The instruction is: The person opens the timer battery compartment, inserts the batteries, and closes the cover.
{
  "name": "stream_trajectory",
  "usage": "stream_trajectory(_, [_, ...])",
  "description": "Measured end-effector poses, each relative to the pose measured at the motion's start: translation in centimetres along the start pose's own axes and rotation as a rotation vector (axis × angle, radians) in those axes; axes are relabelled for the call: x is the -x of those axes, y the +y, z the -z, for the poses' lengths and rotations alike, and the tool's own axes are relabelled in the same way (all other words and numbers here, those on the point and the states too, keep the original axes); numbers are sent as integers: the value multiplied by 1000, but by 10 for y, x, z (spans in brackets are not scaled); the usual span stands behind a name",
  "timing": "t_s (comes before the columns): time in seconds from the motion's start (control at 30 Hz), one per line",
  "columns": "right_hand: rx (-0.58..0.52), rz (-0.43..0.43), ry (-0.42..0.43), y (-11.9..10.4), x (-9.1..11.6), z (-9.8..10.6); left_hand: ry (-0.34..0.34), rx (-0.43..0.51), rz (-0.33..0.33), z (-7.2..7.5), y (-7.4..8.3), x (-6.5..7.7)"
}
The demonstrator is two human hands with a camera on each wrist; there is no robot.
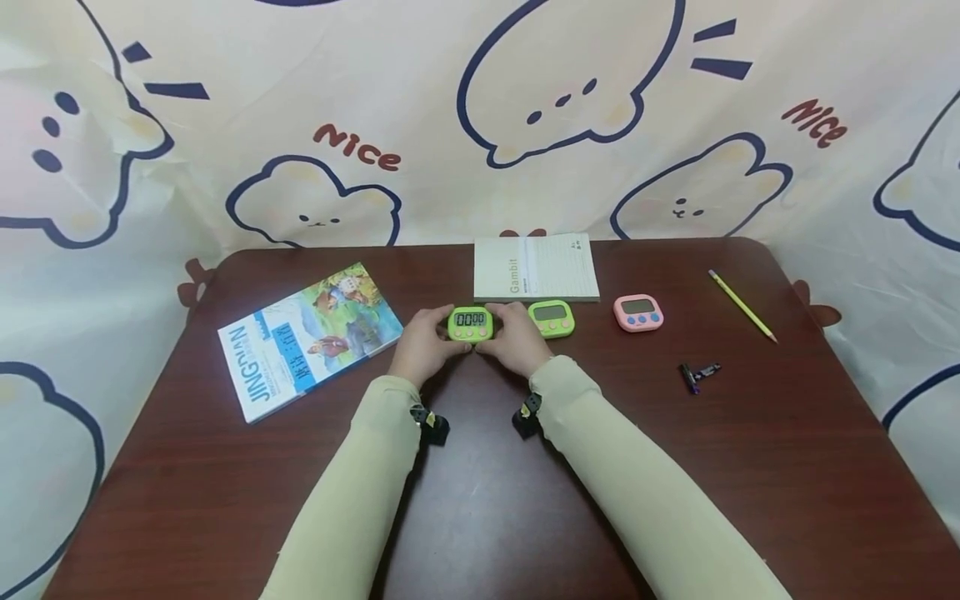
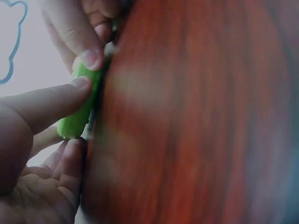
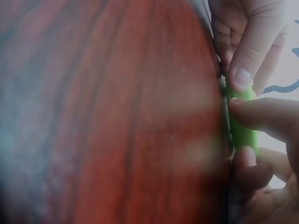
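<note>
Near the middle of the table [image 1: 487, 517], grips a lit green timer [image 1: 470, 324] from both ends at once, with its screen facing the head camera and zeros on display. With the left hand [image 1: 423, 343], pinches the left end between thumb and bent fingers, nearly closed around it; with the right hand [image 1: 519, 342], takes the right end in a matching pinch, with thumb tips near each other along the near edge. Seen from both wrists, lies too close to the table to tell whether raised or resting. Just beside the right hand, has a second green timer [image 1: 551, 319] with a blank screen, near the front edge of a pale notebook [image 1: 536, 271] lettered "Gambit". Farther right, shows a pink timer [image 1: 638, 313] with blue buttons, then a small dark object [image 1: 699, 377] nearer the front and a yellow-green pencil [image 1: 742, 307] set slantwise. Close by the left hand, shows an illustrated book [image 1: 311, 342], lying at an angle with a bright cover.
</note>
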State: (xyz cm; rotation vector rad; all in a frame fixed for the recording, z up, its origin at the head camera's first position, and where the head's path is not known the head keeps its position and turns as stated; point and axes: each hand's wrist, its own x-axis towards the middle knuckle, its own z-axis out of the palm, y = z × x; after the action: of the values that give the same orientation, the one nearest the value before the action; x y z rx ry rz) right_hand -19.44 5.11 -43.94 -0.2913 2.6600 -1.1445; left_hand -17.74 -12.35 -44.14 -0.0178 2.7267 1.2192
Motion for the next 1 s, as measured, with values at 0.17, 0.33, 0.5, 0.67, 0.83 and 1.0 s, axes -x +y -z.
stream_trajectory(0.17, [2,21,-5,3,-1,1,14,27,17,-1,-2,-1])
stream_trajectory(0.33, [-28,22,25,7,0,0,26,30,17,-3,-3,-1])
stream_trajectory(0.5, [-36,16,55,6,1,-1,31,43,19,-3,-3,-2])
stream_trajectory(0.67, [-50,11,58,6,0,-2,37,56,16,-4,-4,-1])
stream_trajectory(0.83, [-72,2,52,6,0,0,36,60,18,-4,-2,0])
stream_trajectory(1.0, [-51,12,76,7,1,-5,33,56,21,-4,-4,-1])
